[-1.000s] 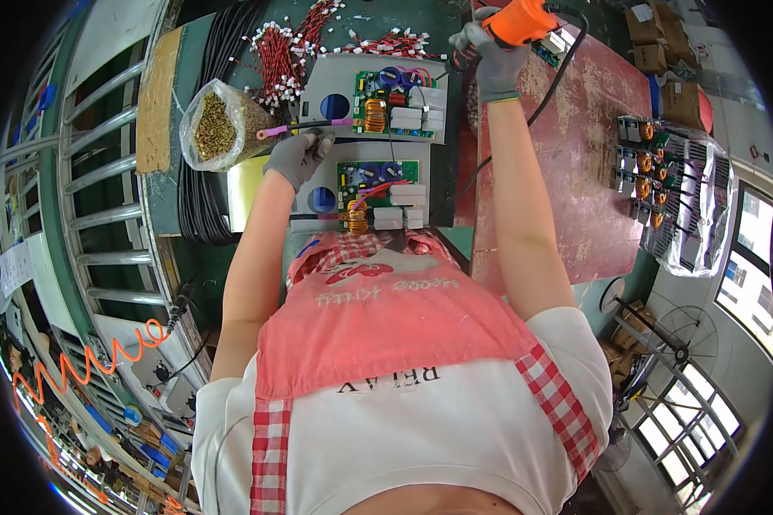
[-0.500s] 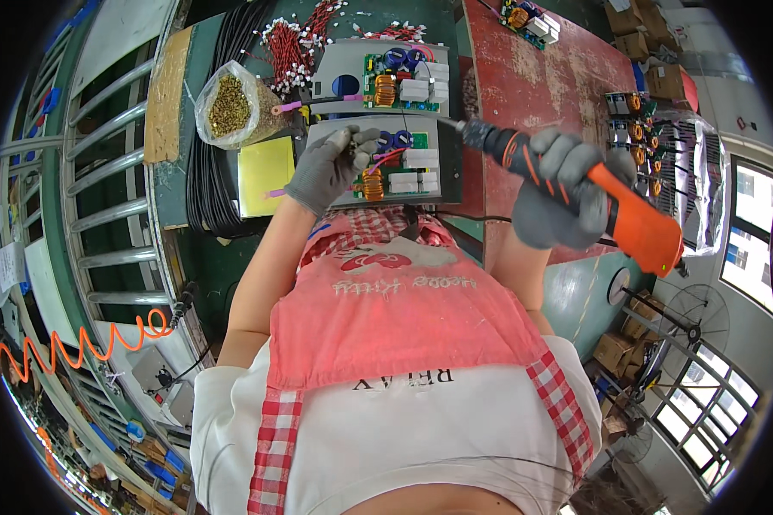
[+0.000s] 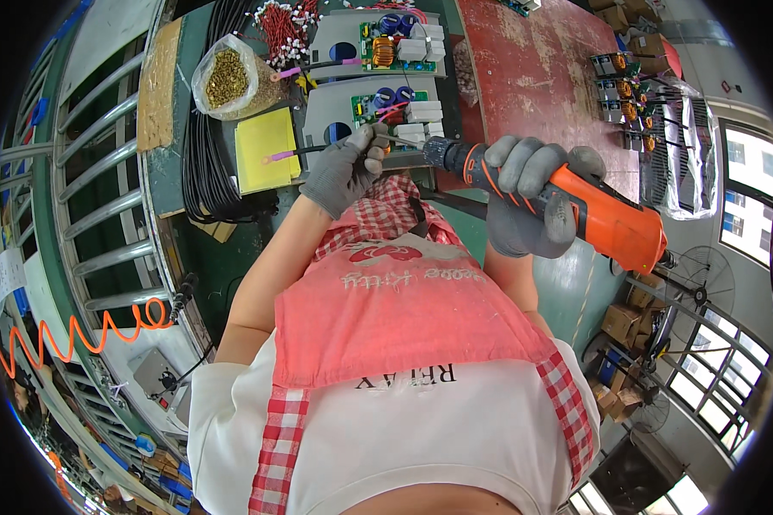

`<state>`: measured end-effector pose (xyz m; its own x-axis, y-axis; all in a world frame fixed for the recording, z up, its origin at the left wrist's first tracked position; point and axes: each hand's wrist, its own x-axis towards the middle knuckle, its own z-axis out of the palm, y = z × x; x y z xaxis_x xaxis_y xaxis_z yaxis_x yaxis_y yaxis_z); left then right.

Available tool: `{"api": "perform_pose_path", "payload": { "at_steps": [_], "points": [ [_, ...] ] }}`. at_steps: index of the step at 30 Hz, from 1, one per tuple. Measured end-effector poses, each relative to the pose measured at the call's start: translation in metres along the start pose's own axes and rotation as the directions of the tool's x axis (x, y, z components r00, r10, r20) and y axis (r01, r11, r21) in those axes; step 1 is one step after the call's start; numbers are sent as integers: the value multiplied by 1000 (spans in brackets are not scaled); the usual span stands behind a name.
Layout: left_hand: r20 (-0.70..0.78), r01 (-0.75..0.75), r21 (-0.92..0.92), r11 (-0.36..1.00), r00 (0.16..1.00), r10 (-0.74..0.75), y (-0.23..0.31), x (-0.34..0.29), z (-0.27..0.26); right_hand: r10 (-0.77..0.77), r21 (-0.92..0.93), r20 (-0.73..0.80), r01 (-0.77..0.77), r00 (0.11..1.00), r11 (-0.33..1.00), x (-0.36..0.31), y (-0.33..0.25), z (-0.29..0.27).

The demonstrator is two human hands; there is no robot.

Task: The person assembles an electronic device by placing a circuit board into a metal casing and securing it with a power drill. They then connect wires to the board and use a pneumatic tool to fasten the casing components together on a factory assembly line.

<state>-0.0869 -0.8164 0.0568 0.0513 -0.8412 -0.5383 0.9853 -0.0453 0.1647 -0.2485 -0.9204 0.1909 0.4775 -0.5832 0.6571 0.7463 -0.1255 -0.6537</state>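
Observation:
My right hand [image 3: 532, 193], in a grey glove, is wrapped round an orange and black electric screwdriver [image 3: 623, 227] that lies nearly level. Its bit [image 3: 406, 142] points left and meets the pinched fingertips of my gloved left hand [image 3: 350, 169]. Whatever the left fingers hold is too small and covered to make out. Just beyond both hands, a grey metal plate [image 3: 319, 105] carries a green circuit board [image 3: 365, 105] with blue capacitors, white blocks and a coil partly hidden by my left hand. A second such plate [image 3: 322, 36] with a board lies farther off.
At the left stand a plastic bag of small brass-coloured parts [image 3: 228, 77], yellow sheets [image 3: 264, 163] and black cables [image 3: 204, 163]. Red wires with white connectors [image 3: 283, 33] lie behind. More boards [image 3: 618, 90] sit on the worn red tabletop [image 3: 532, 73] at the right.
The screwdriver has moved left and its bit has come to my left fingertips. My left hand has shifted slightly right, off the board. The view has shifted a little.

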Motion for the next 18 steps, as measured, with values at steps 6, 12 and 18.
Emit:
{"api": "perform_pose_path", "payload": {
  "at_steps": [6, 12, 18],
  "points": [
    [13, 41, -92, 995, 999, -40, -7, -9, -20, 22, -13, 21, -21, 1000, 1000, -8, 0, 12],
    [111, 86, -183, 979, 992, -67, -5, -11, -23, 46, -5, 34, -45, 998, 999, -5, 4, 18],
    [184, 159, -338, 928, 978, -101, 1, -2, -29, 94, 35, 22, -95, 995, 995, 4, 15, 14]
  ]
}}
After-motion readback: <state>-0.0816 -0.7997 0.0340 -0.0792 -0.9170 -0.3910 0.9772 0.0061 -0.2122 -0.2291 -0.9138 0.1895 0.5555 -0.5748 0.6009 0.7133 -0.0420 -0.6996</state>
